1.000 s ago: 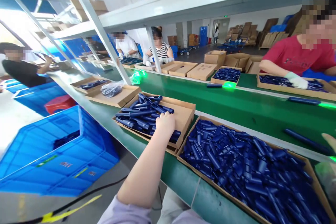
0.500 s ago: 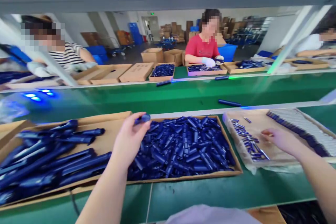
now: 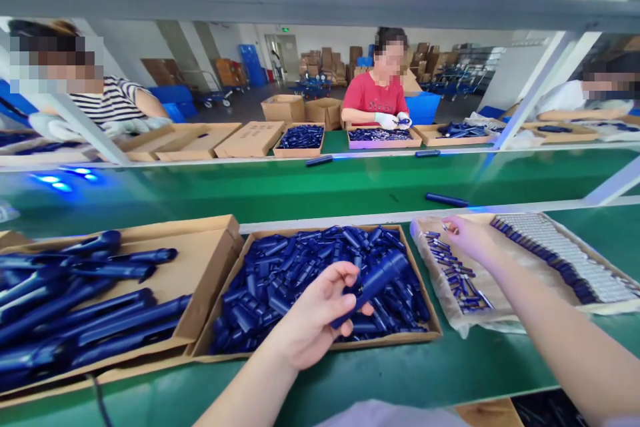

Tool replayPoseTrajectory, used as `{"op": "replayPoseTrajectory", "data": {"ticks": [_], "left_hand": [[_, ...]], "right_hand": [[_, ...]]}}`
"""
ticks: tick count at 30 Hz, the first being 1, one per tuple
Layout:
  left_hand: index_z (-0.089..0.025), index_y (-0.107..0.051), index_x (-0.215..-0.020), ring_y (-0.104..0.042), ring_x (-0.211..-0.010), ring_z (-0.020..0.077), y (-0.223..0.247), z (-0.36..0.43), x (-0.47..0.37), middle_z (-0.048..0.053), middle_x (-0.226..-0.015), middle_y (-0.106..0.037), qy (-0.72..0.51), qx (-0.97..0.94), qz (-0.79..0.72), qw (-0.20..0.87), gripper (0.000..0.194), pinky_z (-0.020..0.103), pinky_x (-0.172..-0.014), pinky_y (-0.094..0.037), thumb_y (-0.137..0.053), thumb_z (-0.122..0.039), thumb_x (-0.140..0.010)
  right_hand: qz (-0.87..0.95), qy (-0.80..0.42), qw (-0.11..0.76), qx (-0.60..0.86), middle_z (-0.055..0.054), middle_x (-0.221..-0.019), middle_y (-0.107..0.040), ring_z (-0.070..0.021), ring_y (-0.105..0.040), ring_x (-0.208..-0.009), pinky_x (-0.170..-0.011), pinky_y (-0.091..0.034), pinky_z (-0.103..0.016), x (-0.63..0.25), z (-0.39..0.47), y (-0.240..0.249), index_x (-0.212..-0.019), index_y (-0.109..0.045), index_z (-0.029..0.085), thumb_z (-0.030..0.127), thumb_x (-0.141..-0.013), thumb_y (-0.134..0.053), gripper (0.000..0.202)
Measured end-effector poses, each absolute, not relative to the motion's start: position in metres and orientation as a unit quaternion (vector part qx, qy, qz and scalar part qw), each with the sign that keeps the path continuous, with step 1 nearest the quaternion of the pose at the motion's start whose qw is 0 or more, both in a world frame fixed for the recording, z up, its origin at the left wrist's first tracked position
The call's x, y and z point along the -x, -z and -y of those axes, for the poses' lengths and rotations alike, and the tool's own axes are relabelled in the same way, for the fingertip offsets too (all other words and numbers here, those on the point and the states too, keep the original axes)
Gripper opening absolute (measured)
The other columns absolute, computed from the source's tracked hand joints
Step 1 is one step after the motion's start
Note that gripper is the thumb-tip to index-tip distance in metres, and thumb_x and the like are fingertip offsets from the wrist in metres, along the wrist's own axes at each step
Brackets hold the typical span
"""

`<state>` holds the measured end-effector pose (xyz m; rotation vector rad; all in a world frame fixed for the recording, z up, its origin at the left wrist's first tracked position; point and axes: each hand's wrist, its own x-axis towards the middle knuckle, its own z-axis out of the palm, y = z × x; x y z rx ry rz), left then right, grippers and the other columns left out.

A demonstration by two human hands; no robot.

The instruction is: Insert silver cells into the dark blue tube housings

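My left hand [image 3: 320,317] is wrapped loosely round the narrow end of a dark blue flashlight body [image 3: 383,275], whose wider head tilts up and to the right. It is above a cardboard box [image 3: 435,332] heaped with short blue tubular parts [image 3: 280,273]. At the far left corner of a plastic-lined tray [image 3: 453,320], my right hand [image 3: 470,237] pinches a small silvery piece [image 3: 445,227], mostly hidden by the fingertips. Small blue-and-silver cylinders [image 3: 457,273] lie loose just below it in the tray.
Long blue flashlight bodies [image 3: 115,320] fill a box at left. Silver cylinders [image 3: 575,240] stand in rows at the tray's right. A blue tube [image 3: 447,200] lies on the green belt [image 3: 300,187]. Slanted white posts [image 3: 533,93] flank the belt; several people work across it.
My left hand has moved right and nearer me, and the flashlight body now shows lengthwise. My right hand has shifted to the tray's far left corner. The view has shifted slightly.
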<state>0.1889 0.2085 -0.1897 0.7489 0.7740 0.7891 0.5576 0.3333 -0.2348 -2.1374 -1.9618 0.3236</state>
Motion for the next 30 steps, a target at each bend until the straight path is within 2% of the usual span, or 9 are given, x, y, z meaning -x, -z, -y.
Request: {"op": "replayPoseTrajectory", "data": {"ticks": [3,6,9,11,12,18,23,27,30], "left_hand": [[-0.028,-0.046,-0.129,-0.057,-0.096,0.0077,0.191,-0.202,-0.192,0.006,-0.133,-0.040,-0.316,-0.300,-0.317,0.842,0.066,0.010,-0.055,-0.041,-0.073,-0.018,-0.069],[-0.021,-0.050,-0.129,-0.053,-0.084,0.0030,0.193,-0.200,-0.207,0.010,-0.128,-0.047,-0.303,-0.260,-0.299,0.867,0.065,0.010,-0.058,-0.038,-0.068,-0.010,-0.068],[-0.014,-0.056,-0.115,-0.048,-0.069,0.0030,0.192,-0.202,-0.224,0.008,-0.105,-0.055,-0.335,-0.223,-0.345,0.848,0.043,0.015,-0.054,-0.034,-0.064,-0.032,-0.077],[-0.013,-0.057,-0.111,-0.048,-0.067,0.0050,0.190,-0.202,-0.231,0.007,-0.097,-0.055,-0.352,-0.185,-0.371,0.839,0.044,0.017,-0.054,-0.035,-0.053,-0.049,-0.085],[-0.014,-0.057,-0.112,-0.049,-0.069,0.0057,0.189,-0.202,-0.234,0.007,-0.096,-0.055,-0.362,-0.164,-0.375,0.838,0.046,0.017,-0.056,-0.037,-0.048,-0.051,-0.088],[-0.016,-0.052,-0.109,-0.053,-0.074,0.0051,0.186,-0.195,-0.235,0.005,-0.100,-0.059,-0.420,-0.104,-0.320,0.843,0.029,0.019,-0.069,-0.043,-0.054,-0.036,-0.088],[-0.016,-0.049,-0.107,-0.056,-0.073,0.0055,0.189,-0.193,-0.232,0.006,-0.103,-0.060,-0.439,-0.074,-0.302,0.843,0.025,0.017,-0.065,-0.041,-0.053,-0.034,-0.089],[-0.015,-0.049,-0.112,-0.060,-0.081,0.0102,0.192,-0.194,-0.229,0.011,-0.113,-0.059,-0.440,-0.066,-0.319,0.837,0.034,0.020,-0.065,-0.044,-0.051,-0.040,-0.090],[-0.017,-0.047,-0.115,-0.062,-0.097,0.0142,0.193,-0.194,-0.228,0.011,-0.124,-0.056,-0.455,-0.042,-0.340,0.822,0.034,0.024,-0.078,-0.050,-0.054,-0.039,-0.089]], "right_hand": [[0.696,-0.171,0.211,0.665,-0.005,-0.095,-0.061,-0.0157,-0.061,-0.075,-0.067,-0.053,-0.023,-0.534,-0.289,0.221,-0.131,-0.047,0.016,0.032,-0.100,-0.042,0.036],[0.681,-0.300,0.392,0.541,-0.005,-0.088,-0.058,-0.0147,-0.058,-0.063,-0.053,-0.051,-0.022,-0.498,-0.238,0.210,-0.125,-0.048,0.017,0.049,-0.099,-0.049,0.041],[0.649,-0.359,0.480,0.468,-0.004,-0.088,-0.058,-0.0144,-0.059,-0.067,-0.056,-0.053,-0.020,-0.455,-0.199,0.201,-0.115,-0.053,0.019,0.042,-0.099,-0.059,0.029],[0.690,-0.306,0.471,0.456,-0.004,-0.097,-0.060,-0.0154,-0.062,-0.080,-0.069,-0.055,-0.022,-0.429,-0.185,0.197,-0.111,-0.057,0.021,0.035,-0.102,-0.057,0.016],[0.724,-0.265,0.456,0.445,-0.004,-0.101,-0.061,-0.0160,-0.062,-0.086,-0.075,-0.055,-0.023,-0.419,-0.182,0.196,-0.109,-0.058,0.022,0.032,-0.103,-0.055,0.012],[0.829,-0.039,0.430,0.357,-0.004,-0.106,-0.061,-0.0191,-0.057,-0.100,-0.089,-0.048,-0.034,-0.386,-0.187,0.204,-0.103,-0.057,0.018,0.020,-0.106,-0.049,0.008],[0.829,0.011,0.435,0.351,-0.006,-0.106,-0.061,-0.0221,-0.057,-0.101,-0.089,-0.045,-0.037,-0.379,-0.186,0.211,-0.102,-0.057,0.015,0.014,-0.103,-0.054,0.003],[0.872,0.009,0.381,0.307,-0.012,-0.121,-0.057,-0.0272,-0.051,-0.115,-0.093,-0.043,-0.042,-0.378,-0.179,0.209,-0.120,-0.057,0.010,0.027,-0.109,-0.041,0.025],[0.905,0.017,0.303,0.297,-0.015,-0.137,-0.046,-0.0356,-0.034,-0.131,-0.098,-0.040,-0.053,-0.376,-0.171,0.205,-0.132,-0.053,0.005,0.039,-0.111,-0.025,0.049]]}}
